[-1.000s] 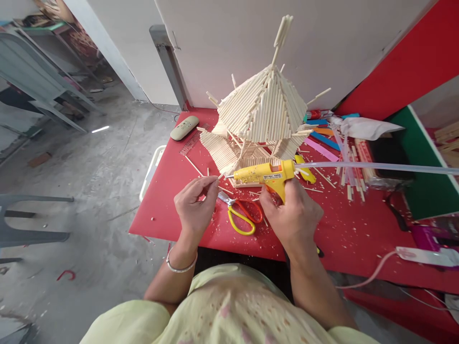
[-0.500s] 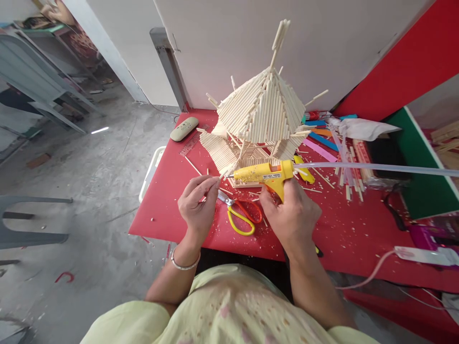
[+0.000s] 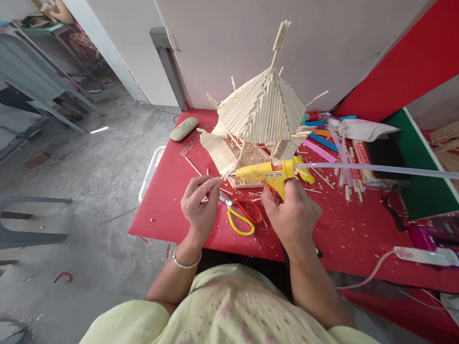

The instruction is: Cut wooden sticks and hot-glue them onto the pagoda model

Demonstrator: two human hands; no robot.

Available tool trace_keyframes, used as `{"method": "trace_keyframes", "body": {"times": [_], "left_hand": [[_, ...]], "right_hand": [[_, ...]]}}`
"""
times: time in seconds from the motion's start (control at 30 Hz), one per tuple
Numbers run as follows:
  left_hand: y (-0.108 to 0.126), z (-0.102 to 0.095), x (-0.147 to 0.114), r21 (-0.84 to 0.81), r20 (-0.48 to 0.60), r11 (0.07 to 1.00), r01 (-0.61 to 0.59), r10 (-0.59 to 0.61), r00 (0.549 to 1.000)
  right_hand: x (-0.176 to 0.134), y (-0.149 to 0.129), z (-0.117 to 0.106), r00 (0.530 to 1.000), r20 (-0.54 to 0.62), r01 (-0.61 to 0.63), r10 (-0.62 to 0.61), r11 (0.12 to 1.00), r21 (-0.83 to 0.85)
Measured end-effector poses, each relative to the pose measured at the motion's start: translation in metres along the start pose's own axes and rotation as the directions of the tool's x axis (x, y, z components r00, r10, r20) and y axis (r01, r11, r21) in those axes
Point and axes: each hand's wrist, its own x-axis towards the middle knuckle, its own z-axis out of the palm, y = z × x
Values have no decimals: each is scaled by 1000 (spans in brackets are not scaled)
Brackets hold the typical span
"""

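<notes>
Between thumb and fingers, my left hand (image 3: 200,203) pinches a short thin wooden stick (image 3: 225,176). My right hand (image 3: 292,212) is wrapped round the handle of a yellow hot glue gun (image 3: 263,172), whose nozzle points left at the stick's tip. From the gun's back a long clear glue stick (image 3: 373,169) runs off to the right. Behind both hands stands a pavilion model (image 3: 265,110) built of wooden sticks, with a peaked roof. Scissors (image 3: 241,217) with one yellow and one red handle lie on the table between my hands.
A red-covered table (image 3: 161,200) carries scattered shavings and loose sticks. A beige mouse-shaped object (image 3: 184,129) lies at its left. Paper strips, packs of sticks (image 3: 353,177) and a green panel (image 3: 426,167) are on the right. A person (image 3: 77,33) is at the far left.
Both hands have shifted very slightly to the right, with the stick and glue gun staying nozzle to tip. The model and scissors have not moved.
</notes>
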Motion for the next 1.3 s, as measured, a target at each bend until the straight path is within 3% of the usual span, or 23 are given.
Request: {"method": "trace_keyframes", "body": {"times": [0.2,0.53,1.3], "left_hand": [[-4,3,0,-9,-30,995,-102,102,994],[-5,4,0,33,-6,988,-148,148,989],[-4,5,2,51,25,987,-150,149,989]], "right_hand": [[0,1,3,1000,-23,3,-3,1000,-2],[0,2,5,1000,-17,-16,16,1000,16],[-1,-1,6,997,-59,-40,41,999,14]]}}
